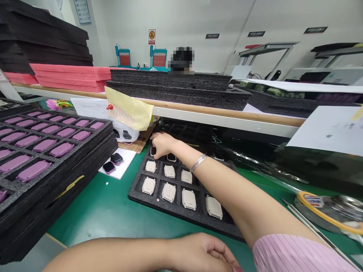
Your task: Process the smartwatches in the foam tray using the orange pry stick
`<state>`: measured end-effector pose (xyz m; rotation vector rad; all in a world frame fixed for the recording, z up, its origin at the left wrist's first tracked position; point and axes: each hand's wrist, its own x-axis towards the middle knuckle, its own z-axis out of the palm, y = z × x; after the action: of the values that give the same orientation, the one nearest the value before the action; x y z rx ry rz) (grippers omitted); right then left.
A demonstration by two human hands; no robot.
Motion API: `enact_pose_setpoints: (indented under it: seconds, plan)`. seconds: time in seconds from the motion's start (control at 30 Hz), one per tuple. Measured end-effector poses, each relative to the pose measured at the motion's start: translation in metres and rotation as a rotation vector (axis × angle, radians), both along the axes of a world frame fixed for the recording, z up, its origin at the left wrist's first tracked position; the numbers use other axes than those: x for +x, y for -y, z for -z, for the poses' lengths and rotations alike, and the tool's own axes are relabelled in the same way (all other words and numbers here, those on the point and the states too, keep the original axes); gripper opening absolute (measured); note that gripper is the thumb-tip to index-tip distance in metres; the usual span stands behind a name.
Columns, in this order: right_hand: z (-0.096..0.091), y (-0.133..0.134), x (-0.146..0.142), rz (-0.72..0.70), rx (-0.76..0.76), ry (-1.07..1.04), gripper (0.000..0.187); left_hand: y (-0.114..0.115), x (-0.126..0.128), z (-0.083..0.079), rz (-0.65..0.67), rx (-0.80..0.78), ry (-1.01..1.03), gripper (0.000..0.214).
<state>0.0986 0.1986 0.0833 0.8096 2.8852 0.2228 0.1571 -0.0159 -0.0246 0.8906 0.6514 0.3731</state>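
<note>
Right hand point(166, 146), with a thin silver bangle point(197, 163) at the wrist, reaches over the top row of a black foam tray point(177, 213) lying on a green work mat point(85, 217). Its fingers are together and curled down at a dark smartwatch point(153, 151) in a tray cell; whether they clamp it cannot be told. Cream watch cases point(188, 199) fill the lower rows. Left hand point(204, 252) lies at 6 o'clock from the tray, its fingers loosely curled and holding nothing visible. At 9 o'clock stands a stack of black foam trays point(70, 162) with purple watch cases point(61, 149). Two dark smartwatches point(112, 163) rest on a white card point(124, 162) between the stack and tray. A round metal dish with a yellow rim point(329, 212) lies at 3 o'clock.
</note>
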Motion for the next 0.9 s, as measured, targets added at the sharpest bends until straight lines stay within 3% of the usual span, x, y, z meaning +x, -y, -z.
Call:
enact_pose_setpoints:
  seconds: [0.2,0.5,0.73,0.9]
  plan:
    - [-0.016,-0.009,0.043,0.03,0.015,0.051,0.036,0.004,0.001,-0.001,-0.004,0.026,0.008,0.053]
    - [0.006,-0.006,0.059,0.09,-0.048,0.097,0.037,0.003,-0.003,-0.012,0.003,0.071,0.026,0.072]
    - [-0.018,-0.011,0.094,0.158,-0.088,0.114,0.032,0.006,-0.007,-0.016,-0.022,0.059,-0.022,0.068]
    - [-0.012,-0.015,0.108,0.199,-0.113,0.14,0.035,0.005,-0.005,-0.014,-0.054,0.055,-0.068,0.062]
